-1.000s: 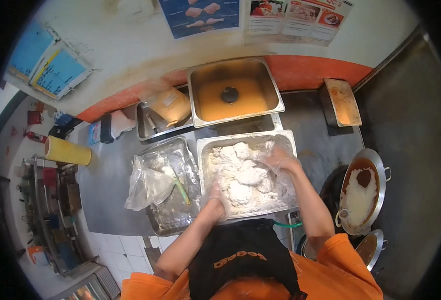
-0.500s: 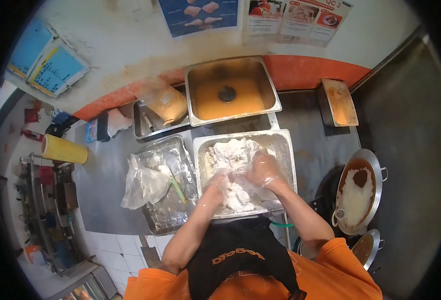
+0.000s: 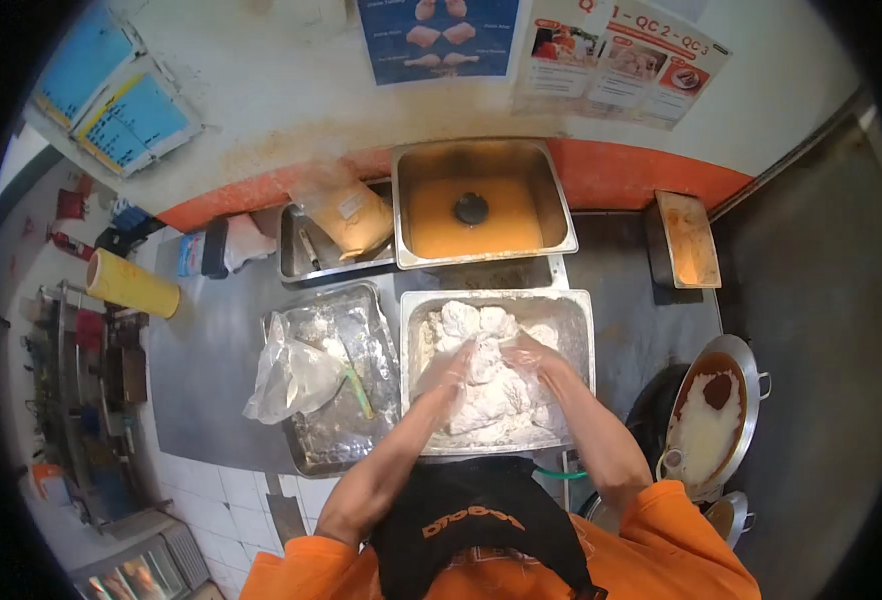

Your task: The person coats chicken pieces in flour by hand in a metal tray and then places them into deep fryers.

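Note:
A steel pan (image 3: 591, 330) in front of me holds white flour and several lumpy, flour-coated chicken pieces (image 3: 491, 402). Both my hands are inside it, in thin clear plastic gloves. My left hand (image 3: 449, 370) curls against the left side of one coated chicken piece (image 3: 484, 362), while my right hand (image 3: 531, 357) closes on that piece from the right. Motion blurs the fingers a little, and the fingertips are partly hidden in flour and behind the piece.
Left of the pan lies a floury tray (image 3: 333, 445) with a clear plastic bag (image 3: 301, 378) and a green-handled tool (image 3: 359, 392). Behind is a deep pan of orange liquid (image 3: 501, 225). A wide pan of frothy oil (image 3: 706, 425) sits at right.
My hands have come up from deeper in the flour and a coated piece now shows between them. More separate lumps are visible. The whole view has shifted slightly.

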`<action>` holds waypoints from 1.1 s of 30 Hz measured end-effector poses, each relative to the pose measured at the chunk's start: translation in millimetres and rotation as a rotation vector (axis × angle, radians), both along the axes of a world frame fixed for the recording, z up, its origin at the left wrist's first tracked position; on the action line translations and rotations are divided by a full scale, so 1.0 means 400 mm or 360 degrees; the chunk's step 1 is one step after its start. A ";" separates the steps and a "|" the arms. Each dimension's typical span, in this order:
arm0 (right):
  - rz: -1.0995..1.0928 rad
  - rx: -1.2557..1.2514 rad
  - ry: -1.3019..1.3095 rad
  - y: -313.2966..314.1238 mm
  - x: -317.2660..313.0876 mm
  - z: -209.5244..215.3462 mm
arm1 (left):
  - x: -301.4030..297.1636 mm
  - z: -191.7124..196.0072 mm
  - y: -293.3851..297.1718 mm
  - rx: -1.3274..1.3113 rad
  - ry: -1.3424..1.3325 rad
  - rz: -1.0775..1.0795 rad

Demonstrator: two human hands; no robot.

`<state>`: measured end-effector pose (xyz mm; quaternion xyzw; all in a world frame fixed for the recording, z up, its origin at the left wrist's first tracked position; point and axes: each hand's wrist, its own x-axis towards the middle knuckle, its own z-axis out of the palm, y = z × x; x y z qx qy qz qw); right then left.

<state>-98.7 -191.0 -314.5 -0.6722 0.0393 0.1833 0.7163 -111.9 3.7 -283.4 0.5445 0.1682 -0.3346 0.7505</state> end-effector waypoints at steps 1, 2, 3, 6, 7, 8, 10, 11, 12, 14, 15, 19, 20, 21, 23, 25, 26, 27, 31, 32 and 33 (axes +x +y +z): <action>0.0023 0.0008 0.0025 0.027 -0.010 0.043 | -0.007 0.028 0.023 0.0141 0.0034 -0.0189; 0.0053 -0.0344 0.0033 0.037 -0.022 0.094 | -0.007 0.015 0.030 0.0313 0.0178 -0.0204; 0.0142 -0.0611 0.0049 0.060 -0.022 0.201 | -0.004 0.009 0.036 0.0464 0.0320 -0.0216; 0.0262 -0.1067 0.0084 0.065 -0.048 0.374 | -0.037 0.100 0.067 0.0248 0.0274 -0.0045; 0.0336 -0.1250 0.0036 0.069 -0.049 0.410 | -0.065 0.089 0.102 0.0218 0.0182 -0.0024; 0.0392 -0.1122 0.0096 0.054 -0.042 0.458 | -0.069 0.191 0.112 -0.0046 0.0090 0.0072; 0.0376 -0.1091 0.0287 0.006 -0.021 0.423 | -0.070 0.229 0.155 -0.0712 0.0274 0.0299; 0.0371 -0.1066 0.0476 -0.021 -0.006 0.390 | -0.085 0.211 0.145 -0.0712 0.0269 0.0311; 0.0393 -0.1251 0.0574 -0.055 0.007 0.330 | -0.093 0.230 0.105 -0.0147 0.0396 0.0279; 0.0272 -0.1138 0.0633 -0.087 0.004 0.216 | -0.095 0.233 0.080 0.0343 0.0392 0.0084; 0.0162 -0.1020 0.0676 -0.083 0.000 0.170 | -0.095 0.190 0.075 0.0347 0.0388 0.0100; 0.0196 -0.0233 0.0933 0.021 0.007 0.165 | -0.048 0.010 0.050 0.0261 0.0041 -0.0019; 0.0230 -0.0118 0.1004 0.031 0.005 0.139 | -0.034 0.015 0.035 0.0413 0.0079 -0.0141; 0.0152 -0.0258 0.0370 0.001 -0.009 -0.003 | 0.001 0.040 -0.005 0.0550 0.0086 -0.0305; 0.0134 -0.0396 -0.0263 -0.013 0.003 -0.037 | 0.037 0.043 -0.005 0.0551 0.0077 -0.0475; 0.0321 -0.0834 0.0192 0.052 -0.010 0.180 | 0.003 -0.024 0.068 0.0600 0.0148 -0.0570; 0.0496 -0.1420 0.0263 0.107 -0.006 0.314 | -0.034 -0.117 0.098 0.0280 0.0271 -0.0176; 0.0422 -0.1439 0.0337 0.060 -0.033 0.317 | -0.042 -0.043 0.055 0.0245 0.0234 -0.0075; 0.0718 -0.1448 0.0101 0.022 -0.026 0.425 | -0.128 0.160 0.106 0.0088 0.0205 0.0222; 0.0746 -0.1456 0.0286 -0.008 -0.010 0.413 | -0.139 0.240 0.113 0.0023 0.0197 0.0255; 0.0782 -0.1457 0.0458 -0.028 0.011 0.401 | -0.149 0.287 0.118 -0.0025 0.0182 0.0270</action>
